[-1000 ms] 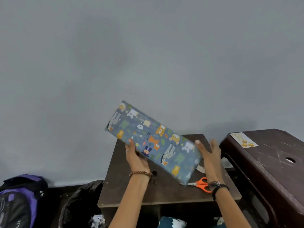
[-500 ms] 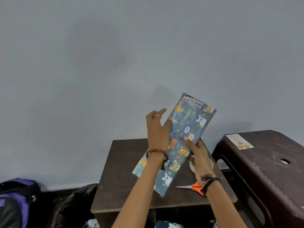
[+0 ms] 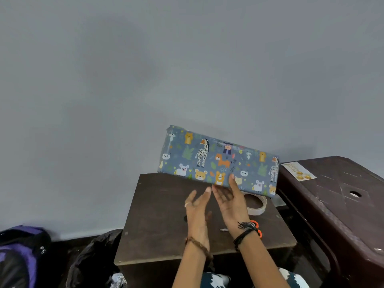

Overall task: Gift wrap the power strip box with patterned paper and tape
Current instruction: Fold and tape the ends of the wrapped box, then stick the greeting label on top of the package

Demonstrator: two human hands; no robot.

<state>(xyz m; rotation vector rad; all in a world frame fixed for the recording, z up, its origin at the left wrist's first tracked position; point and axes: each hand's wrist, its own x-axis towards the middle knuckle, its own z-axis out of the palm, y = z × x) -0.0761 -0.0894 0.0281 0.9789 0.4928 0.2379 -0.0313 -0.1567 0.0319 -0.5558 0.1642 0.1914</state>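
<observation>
Two hands raised over small brown table. Our right hand, fingers straight, thumb on front face, supports wrapped power strip box from below, box held lengthwise above table's far edge. Our left hand open, holding nothing, just beside. Tape roll, orange scissors on table behind right wrist.

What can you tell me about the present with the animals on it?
The present is a long, flat box fully covered in blue-grey paper printed with giraffes, bears, lions, pandas and green leaves. It is held up on its long edge, tilted, above the back of the brown table and in front of the grey wall. The right hand touches its lower edge with fingertips; the left hand is open just below it.
</observation>
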